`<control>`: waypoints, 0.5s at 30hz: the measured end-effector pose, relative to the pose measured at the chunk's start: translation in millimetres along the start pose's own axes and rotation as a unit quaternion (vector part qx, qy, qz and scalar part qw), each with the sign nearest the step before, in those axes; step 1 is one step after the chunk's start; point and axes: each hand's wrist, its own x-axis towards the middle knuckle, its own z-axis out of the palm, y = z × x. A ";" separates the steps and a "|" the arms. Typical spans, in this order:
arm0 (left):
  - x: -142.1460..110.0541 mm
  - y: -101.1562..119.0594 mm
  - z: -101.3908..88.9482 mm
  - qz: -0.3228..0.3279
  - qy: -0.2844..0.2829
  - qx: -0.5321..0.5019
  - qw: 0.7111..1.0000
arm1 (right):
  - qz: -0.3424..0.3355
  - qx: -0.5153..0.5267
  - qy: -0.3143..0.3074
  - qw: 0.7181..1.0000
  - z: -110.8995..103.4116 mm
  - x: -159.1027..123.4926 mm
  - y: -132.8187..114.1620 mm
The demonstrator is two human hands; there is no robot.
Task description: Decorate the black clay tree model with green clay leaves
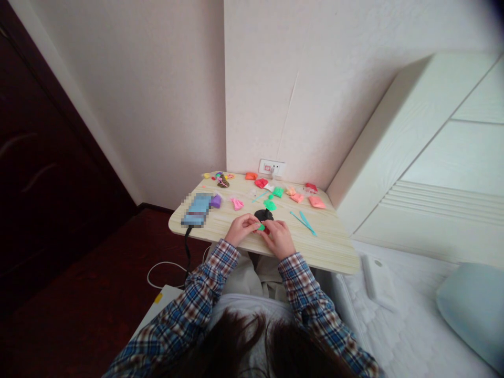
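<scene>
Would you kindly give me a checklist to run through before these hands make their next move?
1. Green piece between left hand and right hand: ok.
2. Green piece's full shape visible: not ok, fingers cover part.
3. Blue modelling tools lying on the table, clear of both hands: ok.
4. Purple packet clear of both hands: ok.
5. Green piece's underside smooth: cannot tell, hidden.

A small bright green piece is held between the fingertips of both hands, above the bench's near edge.
</scene>
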 end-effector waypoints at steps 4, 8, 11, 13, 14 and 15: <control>-0.3 1.3 0.3 -0.004 -0.008 -0.006 1.000 | -0.007 -0.009 0.005 1.000 0.3 0.1 0.8; -1.1 2.1 0.0 -0.007 -0.012 -0.007 1.000 | -0.013 -0.015 0.011 1.000 0.4 -0.1 1.2; -0.9 1.4 -0.5 -0.007 -0.012 -0.004 1.000 | -0.012 -0.016 0.015 1.000 0.3 -0.2 1.1; -0.3 0.3 -0.7 -0.005 -0.009 -0.003 1.000 | -0.012 -0.014 0.014 1.000 0.2 0.0 0.9; -0.1 -0.2 -0.7 -0.004 -0.007 -0.003 1.000 | -0.012 -0.013 0.013 1.000 0.1 0.1 0.8; 0.1 -0.7 -0.6 -0.003 -0.006 -0.003 1.000 | -0.012 -0.013 0.013 1.000 0.0 0.2 0.6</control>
